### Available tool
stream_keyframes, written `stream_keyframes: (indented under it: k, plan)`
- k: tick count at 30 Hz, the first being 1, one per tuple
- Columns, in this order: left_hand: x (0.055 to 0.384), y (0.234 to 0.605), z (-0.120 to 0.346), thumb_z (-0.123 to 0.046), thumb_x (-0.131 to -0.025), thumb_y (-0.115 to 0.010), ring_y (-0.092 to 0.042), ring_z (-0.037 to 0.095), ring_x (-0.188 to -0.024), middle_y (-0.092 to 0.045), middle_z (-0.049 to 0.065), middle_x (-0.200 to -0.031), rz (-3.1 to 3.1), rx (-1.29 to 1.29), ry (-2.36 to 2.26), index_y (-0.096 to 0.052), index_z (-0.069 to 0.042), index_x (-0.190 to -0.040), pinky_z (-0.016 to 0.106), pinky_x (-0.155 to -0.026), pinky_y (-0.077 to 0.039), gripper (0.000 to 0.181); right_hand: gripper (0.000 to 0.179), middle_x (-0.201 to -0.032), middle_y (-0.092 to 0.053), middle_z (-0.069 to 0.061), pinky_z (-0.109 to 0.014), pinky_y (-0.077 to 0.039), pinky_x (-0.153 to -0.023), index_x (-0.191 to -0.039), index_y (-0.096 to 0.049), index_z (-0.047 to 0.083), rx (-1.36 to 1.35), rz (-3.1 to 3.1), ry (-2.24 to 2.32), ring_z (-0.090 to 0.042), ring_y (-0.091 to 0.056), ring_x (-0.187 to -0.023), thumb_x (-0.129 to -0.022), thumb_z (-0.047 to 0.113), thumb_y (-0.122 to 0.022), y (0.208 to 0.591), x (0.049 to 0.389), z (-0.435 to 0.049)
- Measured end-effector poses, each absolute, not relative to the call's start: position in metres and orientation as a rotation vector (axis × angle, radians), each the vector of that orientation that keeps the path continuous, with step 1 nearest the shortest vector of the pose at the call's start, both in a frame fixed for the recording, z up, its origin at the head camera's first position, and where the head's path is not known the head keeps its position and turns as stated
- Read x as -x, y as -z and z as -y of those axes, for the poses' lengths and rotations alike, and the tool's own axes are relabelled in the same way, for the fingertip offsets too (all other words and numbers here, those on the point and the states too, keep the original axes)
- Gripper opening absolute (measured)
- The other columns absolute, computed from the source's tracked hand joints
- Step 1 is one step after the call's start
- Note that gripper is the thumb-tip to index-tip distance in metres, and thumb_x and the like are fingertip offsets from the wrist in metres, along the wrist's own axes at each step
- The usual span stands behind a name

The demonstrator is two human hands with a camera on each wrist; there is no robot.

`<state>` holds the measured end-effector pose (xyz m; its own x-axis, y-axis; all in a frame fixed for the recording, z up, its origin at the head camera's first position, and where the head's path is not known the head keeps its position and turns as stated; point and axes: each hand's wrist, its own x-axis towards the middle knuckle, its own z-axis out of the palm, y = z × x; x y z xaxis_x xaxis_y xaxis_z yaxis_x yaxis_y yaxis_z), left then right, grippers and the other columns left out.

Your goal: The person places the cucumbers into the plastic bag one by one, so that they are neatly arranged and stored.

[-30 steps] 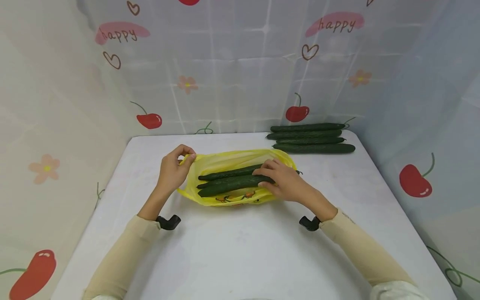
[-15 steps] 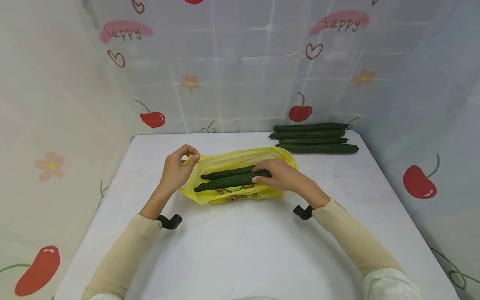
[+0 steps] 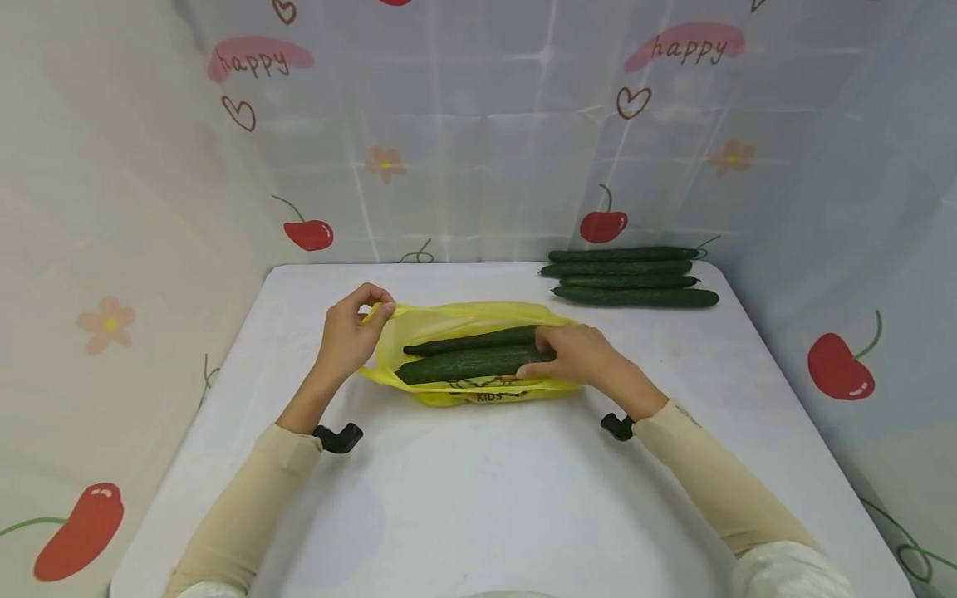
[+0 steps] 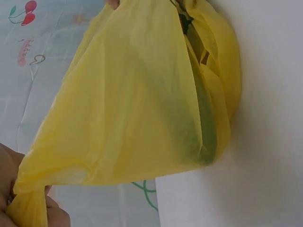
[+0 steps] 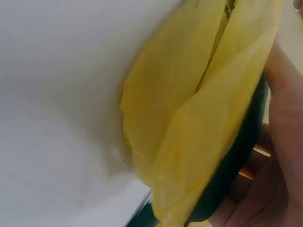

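Observation:
A yellow plastic bag (image 3: 449, 399) lies on its side at the middle of the table, its mouth spread wide. My left hand (image 3: 353, 332) pinches the bag's left edge between thumb and fingers; in the left wrist view the bunched plastic passes through that hand (image 4: 52, 213). My right hand (image 3: 579, 359) reaches into the right part of the bag and grips the front dark green cucumber (image 3: 463, 364) near its right end. Behind it, a second cucumber (image 3: 471, 340) lies in the bag. The right wrist view shows the gripped cucumber (image 5: 236, 156) between palm and yellow plastic.
Several more cucumbers (image 3: 635, 296) lie side by side at the table's back right corner. The white table (image 3: 478, 498) meets a printed curtain (image 3: 486, 166) at the back and sides. A black curved piece (image 3: 340, 438) sits at the left wrist, another (image 3: 616, 427) at the right.
The right hand shifted left with the front cucumber, then back right and lower into the bag. The bag's front edge now stands in front of that cucumber. The left hand has kept its hold.

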<state>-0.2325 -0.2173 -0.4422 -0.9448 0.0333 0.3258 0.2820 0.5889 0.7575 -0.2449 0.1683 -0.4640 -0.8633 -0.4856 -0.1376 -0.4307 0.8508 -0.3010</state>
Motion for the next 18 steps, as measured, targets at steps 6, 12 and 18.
stream_keyframes:
  k: [6, 12, 18]
  plan:
    - [0.232, 0.446, 0.220, -0.023, -0.107, -0.068, -0.065, 0.029, -0.111, -0.073, 0.012, -0.112, 2.547, 0.248, 1.279, -0.070, -0.011, -0.110, 0.059, -0.102, -0.054, 0.012, 0.046, -0.130, -0.073, -0.008, -0.054, -0.056, -0.104, -0.132, -0.069, 0.013, 0.795, -2.671, 0.419, -0.028, -0.068, -0.120, -0.097, 0.042, -0.079, 0.454, 0.241, -0.186]
    - [0.233, 0.446, 0.217, -0.021, -0.107, -0.068, -0.065, 0.030, -0.110, -0.073, 0.013, -0.110, 2.546, 0.293, 1.265, -0.070, -0.010, -0.110, 0.061, -0.101, -0.056, 0.011, 0.056, -0.146, -0.069, -0.011, -0.057, -0.054, -0.111, -0.151, -0.061, 0.012, 0.839, -2.682, 0.298, -0.034, -0.068, -0.132, -0.105, 0.044, -0.069, 0.443, 0.229, -0.192]
    - [0.233, 0.444, 0.210, -0.021, -0.107, -0.069, -0.063, 0.030, -0.110, -0.072, 0.013, -0.110, 2.550, 0.317, 1.251, -0.070, -0.010, -0.110, 0.062, -0.101, -0.057, 0.012, 0.057, -0.121, -0.079, -0.011, -0.054, -0.062, -0.077, -0.150, -0.063, 0.022, 0.931, -2.874, 0.045, -0.034, -0.076, -0.099, -0.105, 0.057, -0.061, 0.433, 0.218, -0.190]
